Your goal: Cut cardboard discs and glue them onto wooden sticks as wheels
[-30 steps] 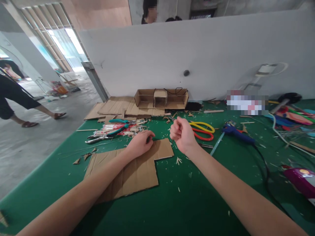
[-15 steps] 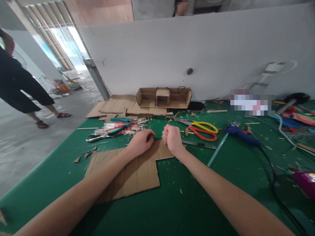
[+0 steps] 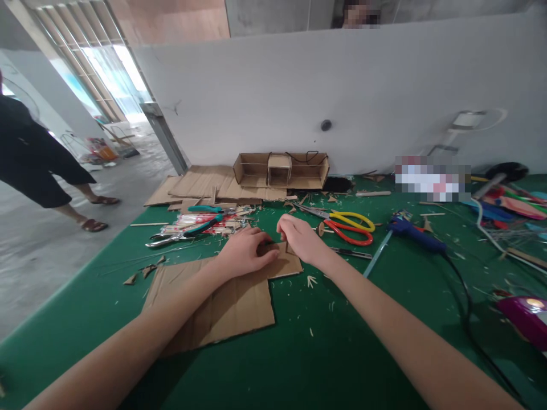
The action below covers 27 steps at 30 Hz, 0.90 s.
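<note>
A notched cardboard sheet (image 3: 222, 302) lies flat on the green table (image 3: 325, 353). My left hand (image 3: 245, 251) rests on the sheet's far part with its fingers curled, pinching at the far edge. My right hand (image 3: 301, 238) meets it from the right. Its fingertips are closed on the same edge, where a small flap of cardboard stands up between the two hands. Anything smaller held between the fingers is hidden.
Beyond the hands lie teal pliers (image 3: 192, 228), yellow-and-red scissors (image 3: 351, 224) and a blue glue gun (image 3: 415, 234) with its black cord. A cardboard box frame (image 3: 280, 169) stands against the white partition. A purple object (image 3: 523, 316) sits far right. A person (image 3: 36, 162) stands at the left.
My right hand, a raised fist a second ago, has moved left and down onto the cardboard's far edge beside my left hand. The person at the left has stepped closer.
</note>
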Tool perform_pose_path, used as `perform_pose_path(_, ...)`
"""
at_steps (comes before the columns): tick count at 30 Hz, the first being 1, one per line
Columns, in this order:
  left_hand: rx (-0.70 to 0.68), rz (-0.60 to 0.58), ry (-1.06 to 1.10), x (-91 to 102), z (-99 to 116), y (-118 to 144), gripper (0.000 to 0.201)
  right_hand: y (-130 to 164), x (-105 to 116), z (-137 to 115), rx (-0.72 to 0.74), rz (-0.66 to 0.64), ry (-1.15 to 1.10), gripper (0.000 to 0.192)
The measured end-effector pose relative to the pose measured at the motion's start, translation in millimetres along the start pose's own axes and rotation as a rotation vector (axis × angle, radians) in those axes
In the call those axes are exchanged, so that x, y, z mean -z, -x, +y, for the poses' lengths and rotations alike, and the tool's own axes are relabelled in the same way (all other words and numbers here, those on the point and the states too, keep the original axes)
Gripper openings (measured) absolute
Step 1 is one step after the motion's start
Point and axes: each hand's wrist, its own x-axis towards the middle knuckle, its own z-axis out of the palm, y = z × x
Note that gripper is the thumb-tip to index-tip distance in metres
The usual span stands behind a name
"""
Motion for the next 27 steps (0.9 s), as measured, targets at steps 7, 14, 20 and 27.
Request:
perform_pose_path(7, 0.023, -0.328, 0.058, 13.0, 8, -14, 0.054, 38, 38, -44, 0.165, -0.353, 1.151, 0.021)
perform_pose_path(14, 0.122, -0.432, 0.134, 46.0, 18, -31, 0.054, 63, 38, -75, 0.266, -0.440, 1.573, 0.024)
perform_pose_path(20, 0.049, -0.381, 0.050, 59.7, 29, -34, 0.036, 67, 27, -54, 0.193, -0.325, 1.571, 0.030)
perform_pose_path(27, 0.036, -0.364, -0.024, 63.9, 36, -35, 0.032, 42, 32, -35, -0.270, -0.145, 0.641, 0.026)
